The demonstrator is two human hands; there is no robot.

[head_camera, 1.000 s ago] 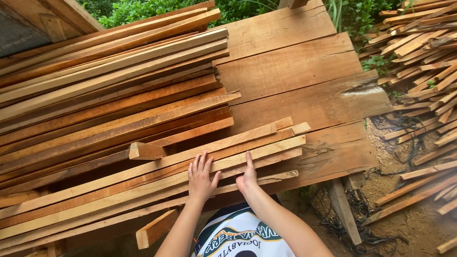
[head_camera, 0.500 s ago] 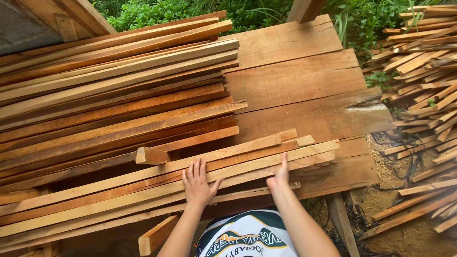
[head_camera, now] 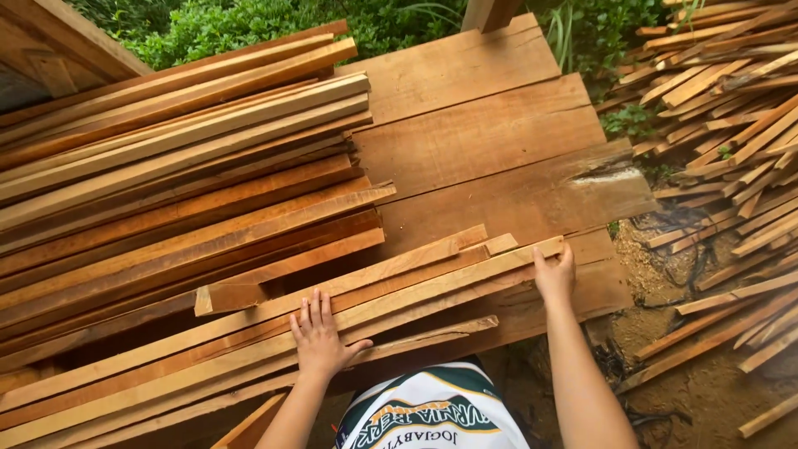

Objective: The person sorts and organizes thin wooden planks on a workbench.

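Rough plank table (head_camera: 499, 125) outdoors: left hand (head_camera: 318, 339) lies flat, fingers spread, on the pale slat (head_camera: 432, 287) — right hand (head_camera: 554, 274) curls around its end. Best kept pressed flat and square.

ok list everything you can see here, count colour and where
wooden strips: many, light tan to reddish brown, stacked on the left of the table
near strips: a few, pale and reddish, along the table's near edge under both hands
short block: one, tan, lying on the strips left of centre
table: one, brown wide planks, centre
offcut pile: many, tan, on the ground at right
bushes: green, along the top
shirt: one, white and green, bottom centre
left hand: flat on the near strips
right hand: at the end of a pale strip, fingers over it
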